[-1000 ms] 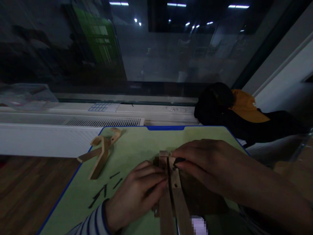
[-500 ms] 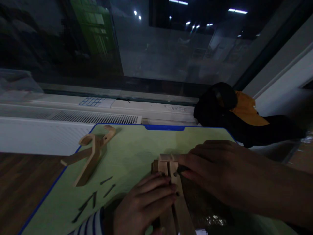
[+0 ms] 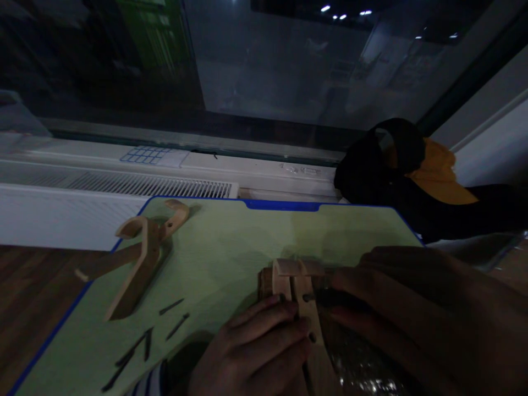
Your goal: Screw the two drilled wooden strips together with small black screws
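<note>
Two light wooden strips (image 3: 317,360) lie side by side, with curled far ends and dark holes in the right one. My left hand (image 3: 256,352) is closed over them, its fingers across the narrow gap. Just right of the curled ends is my right hand (image 3: 416,313), thumb and fingertips drawn together around something dark that I cannot make out. A darker brown wooden piece (image 3: 266,283) shows beneath the strips. Several dark screws (image 3: 127,352) lie left of my left hand. Farther left rests a wooden hook piece (image 3: 144,264) with curved arms, partly past the table edge.
The pale green table (image 3: 223,236) has a blue rim. Behind it are a white radiator (image 3: 124,187), a window sill (image 3: 264,176) and a dark window. A black and orange cap (image 3: 441,176) sits at the back right. Shiny clear plastic (image 3: 371,379) is beneath my right hand.
My right hand has drawn back to the right, away from the hole in the strip. My left hand stays on the strips. The view has tilted slightly downward.
</note>
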Available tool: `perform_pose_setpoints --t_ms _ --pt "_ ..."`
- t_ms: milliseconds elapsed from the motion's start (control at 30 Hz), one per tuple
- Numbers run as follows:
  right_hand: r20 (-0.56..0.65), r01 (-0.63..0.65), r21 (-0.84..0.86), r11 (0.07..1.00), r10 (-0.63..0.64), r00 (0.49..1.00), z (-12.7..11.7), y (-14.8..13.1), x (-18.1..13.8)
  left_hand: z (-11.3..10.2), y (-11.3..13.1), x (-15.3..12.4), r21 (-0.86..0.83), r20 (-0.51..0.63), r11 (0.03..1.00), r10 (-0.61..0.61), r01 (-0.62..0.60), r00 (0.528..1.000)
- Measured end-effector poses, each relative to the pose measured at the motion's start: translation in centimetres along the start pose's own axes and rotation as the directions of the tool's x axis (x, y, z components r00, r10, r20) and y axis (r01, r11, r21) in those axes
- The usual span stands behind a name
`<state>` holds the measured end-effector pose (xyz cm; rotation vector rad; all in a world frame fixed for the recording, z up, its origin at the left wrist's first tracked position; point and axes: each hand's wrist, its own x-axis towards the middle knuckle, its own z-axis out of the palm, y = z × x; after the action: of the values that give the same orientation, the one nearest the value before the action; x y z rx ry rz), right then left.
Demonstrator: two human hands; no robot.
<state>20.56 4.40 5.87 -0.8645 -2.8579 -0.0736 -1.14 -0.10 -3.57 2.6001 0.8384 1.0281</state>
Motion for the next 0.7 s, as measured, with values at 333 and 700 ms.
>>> perform_pose_setpoints --t_ms 333,700 --pt "0.028 0.017 0.112 0.994 -0.021 0.999 -1.1 0.7 1.3 -0.2 -0.1 -0.1 0.014 0.015 1.000 0.025 -0.025 1.000" --pt "0.044 0.019 0.432 0.902 -0.042 0.998 -1.7 0.6 0.8 -0.2 -0.3 -0.1 0.009 0.038 0.999 0.036 -0.036 0.999"
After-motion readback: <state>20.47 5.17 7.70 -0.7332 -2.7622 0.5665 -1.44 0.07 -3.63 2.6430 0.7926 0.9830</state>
